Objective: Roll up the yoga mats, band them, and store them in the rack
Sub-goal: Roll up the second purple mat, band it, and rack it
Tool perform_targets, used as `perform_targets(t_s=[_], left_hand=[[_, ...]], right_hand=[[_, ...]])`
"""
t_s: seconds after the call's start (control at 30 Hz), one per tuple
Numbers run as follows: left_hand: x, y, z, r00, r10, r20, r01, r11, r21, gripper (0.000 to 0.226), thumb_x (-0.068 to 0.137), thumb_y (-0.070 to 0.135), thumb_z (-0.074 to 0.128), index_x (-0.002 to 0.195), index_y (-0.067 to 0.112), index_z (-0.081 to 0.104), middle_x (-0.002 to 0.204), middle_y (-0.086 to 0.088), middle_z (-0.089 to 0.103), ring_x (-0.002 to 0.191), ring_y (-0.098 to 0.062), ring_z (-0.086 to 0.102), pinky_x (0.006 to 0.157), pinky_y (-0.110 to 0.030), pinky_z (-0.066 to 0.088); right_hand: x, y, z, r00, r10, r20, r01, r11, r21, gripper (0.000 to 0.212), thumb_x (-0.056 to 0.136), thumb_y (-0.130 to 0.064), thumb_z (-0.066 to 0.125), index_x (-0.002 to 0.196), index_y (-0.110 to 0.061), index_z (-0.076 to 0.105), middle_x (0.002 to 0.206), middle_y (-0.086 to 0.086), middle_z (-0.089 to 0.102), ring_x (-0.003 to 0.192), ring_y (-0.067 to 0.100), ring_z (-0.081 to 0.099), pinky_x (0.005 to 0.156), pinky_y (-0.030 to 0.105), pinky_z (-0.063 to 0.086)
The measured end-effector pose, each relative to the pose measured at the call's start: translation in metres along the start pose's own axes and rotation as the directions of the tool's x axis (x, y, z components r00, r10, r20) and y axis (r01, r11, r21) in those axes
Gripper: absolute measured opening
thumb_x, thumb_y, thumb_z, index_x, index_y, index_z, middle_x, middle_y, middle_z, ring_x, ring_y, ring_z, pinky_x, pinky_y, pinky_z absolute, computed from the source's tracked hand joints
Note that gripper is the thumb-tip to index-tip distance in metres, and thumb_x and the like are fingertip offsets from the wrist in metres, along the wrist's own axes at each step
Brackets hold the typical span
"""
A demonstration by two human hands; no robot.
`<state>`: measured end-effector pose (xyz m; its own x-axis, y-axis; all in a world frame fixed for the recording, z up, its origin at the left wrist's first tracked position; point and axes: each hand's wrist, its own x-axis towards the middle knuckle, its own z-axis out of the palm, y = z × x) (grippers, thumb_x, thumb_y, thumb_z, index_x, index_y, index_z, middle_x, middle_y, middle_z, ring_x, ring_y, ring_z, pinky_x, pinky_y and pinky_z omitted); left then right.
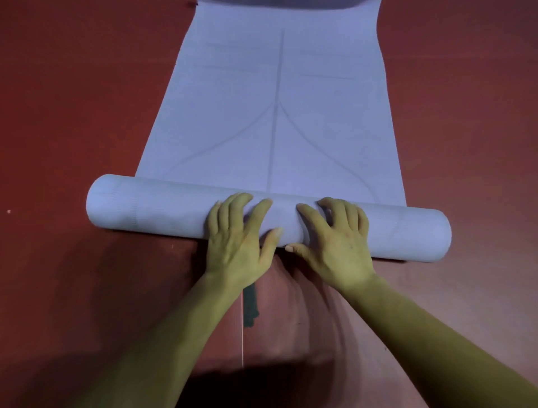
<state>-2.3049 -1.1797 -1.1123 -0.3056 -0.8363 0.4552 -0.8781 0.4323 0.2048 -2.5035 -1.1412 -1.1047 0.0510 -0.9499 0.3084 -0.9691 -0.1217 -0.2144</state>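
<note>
A pale blue yoga mat [276, 102] with faint line markings lies flat on the red floor and stretches away from me. Its near end is wound into a thick roll [139, 208] that lies crosswise in front of me. My left hand [240, 233] and my right hand [332, 236] rest side by side on the middle of the roll. Both palms press down on it, with the fingers spread over the top. The left end of the roll sticks out past the flat mat's edge.
The red floor [72, 116] surrounds the mat on both sides. A dark strip [251, 305] and a thin pale cord [242, 335] lie on the floor between my forearms. A darker edge shows at the mat's far end [276, 2].
</note>
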Motion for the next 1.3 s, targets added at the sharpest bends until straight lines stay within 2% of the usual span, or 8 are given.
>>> perform_targets(t_s=[0.13, 0.47, 0.6, 0.73, 0.93, 1.13, 1.2, 1.3], left_hand=[[-0.01, -0.005, 0.012, 0.998, 0.044, 0.046, -0.047, 0.997, 0.064, 0.052, 0.094, 0.048, 0.054, 0.139, 0.022, 0.058, 0.144, -0.016, 0.051, 0.139, -0.037, 0.04, 0.12, -0.056, 0.017], [0.053, -0.015, 0.026, 0.997, 0.047, 0.062, -0.052, 0.996, 0.07, 0.048, 0.098, 0.048, 0.048, 0.135, 0.021, 0.063, 0.136, -0.011, 0.06, 0.132, -0.036, 0.05, 0.117, -0.053, 0.026], [0.054, -0.017, 0.025, 0.999, -0.042, 0.022, 0.041, 0.999, 0.012, 0.049, 0.094, 0.05, 0.055, 0.132, 0.019, 0.06, 0.141, -0.014, 0.054, 0.133, -0.036, 0.045, 0.116, -0.051, 0.023], [0.042, -0.024, 0.024, 0.994, -0.082, 0.079, 0.082, 0.997, 0.001, 0.054, 0.089, 0.056, 0.056, 0.13, 0.021, 0.059, 0.141, -0.017, 0.05, 0.135, -0.036, 0.038, 0.119, -0.051, 0.016], [0.08, -0.025, 0.03, 0.994, -0.069, 0.081, 0.063, 0.995, 0.073, 0.047, 0.095, 0.055, 0.054, 0.124, 0.02, 0.068, 0.133, -0.014, 0.059, 0.127, -0.038, 0.052, 0.115, -0.053, 0.027], [0.1, -0.027, 0.034, 0.994, -0.081, 0.067, 0.075, 0.994, 0.081, 0.052, 0.097, 0.058, 0.047, 0.124, 0.018, 0.066, 0.133, -0.013, 0.059, 0.126, -0.037, 0.053, 0.112, -0.052, 0.03], [0.093, -0.027, 0.034, 0.996, -0.082, 0.038, 0.08, 0.996, 0.046, 0.054, 0.092, 0.059, 0.054, 0.122, 0.016, 0.067, 0.131, -0.015, 0.058, 0.124, -0.038, 0.053, 0.112, -0.054, 0.031], [0.081, -0.032, 0.038, 1.0, 0.021, 0.008, -0.021, 0.999, 0.03, 0.054, 0.087, 0.057, 0.062, 0.118, 0.013, 0.07, 0.125, -0.017, 0.06, 0.122, -0.042, 0.054, 0.116, -0.058, 0.028]], right_hand=[[0.012, 0.008, 0.001, 0.999, -0.039, -0.008, 0.039, 0.999, -0.008, 0.072, 0.085, -0.074, 0.06, 0.133, -0.021, 0.064, 0.128, 0.011, 0.058, 0.118, 0.035, 0.054, 0.102, 0.051, 0.036], [0.022, 0.005, 0.019, 0.999, -0.006, -0.044, 0.004, 0.999, -0.04, 0.069, 0.09, -0.066, 0.061, 0.142, -0.02, 0.055, 0.137, 0.014, 0.05, 0.132, 0.037, 0.044, 0.115, 0.058, 0.025], [0.037, 0.013, 0.019, 1.0, -0.01, -0.017, 0.009, 0.999, -0.044, 0.07, 0.09, -0.064, 0.06, 0.143, -0.019, 0.057, 0.136, 0.016, 0.054, 0.131, 0.039, 0.047, 0.114, 0.059, 0.028], [0.045, 0.015, 0.014, 0.999, -0.02, 0.026, 0.022, 0.997, -0.074, 0.072, 0.092, -0.066, 0.053, 0.145, -0.017, 0.056, 0.137, 0.017, 0.055, 0.131, 0.04, 0.048, 0.113, 0.06, 0.03], [0.063, 0.017, 0.005, 0.994, -0.056, 0.095, 0.065, 0.993, -0.096, 0.078, 0.09, -0.074, 0.044, 0.145, -0.02, 0.053, 0.14, 0.016, 0.052, 0.132, 0.04, 0.046, 0.112, 0.058, 0.03], [0.075, 0.035, 0.024, 0.99, -0.135, -0.046, 0.131, 0.988, -0.077, 0.066, 0.087, -0.06, 0.071, 0.14, -0.021, 0.062, 0.136, 0.015, 0.059, 0.128, 0.04, 0.052, 0.109, 0.054, 0.038], [0.074, 0.036, 0.025, 0.987, -0.144, -0.076, 0.139, 0.988, -0.069, 0.066, 0.086, -0.058, 0.073, 0.14, -0.02, 0.063, 0.136, 0.016, 0.06, 0.127, 0.04, 0.054, 0.108, 0.055, 0.039], [0.075, 0.037, 0.026, 0.984, -0.16, -0.075, 0.154, 0.985, -0.078, 0.064, 0.09, -0.06, 0.066, 0.141, -0.021, 0.062, 0.136, 0.016, 0.061, 0.127, 0.041, 0.055, 0.108, 0.055, 0.039]])
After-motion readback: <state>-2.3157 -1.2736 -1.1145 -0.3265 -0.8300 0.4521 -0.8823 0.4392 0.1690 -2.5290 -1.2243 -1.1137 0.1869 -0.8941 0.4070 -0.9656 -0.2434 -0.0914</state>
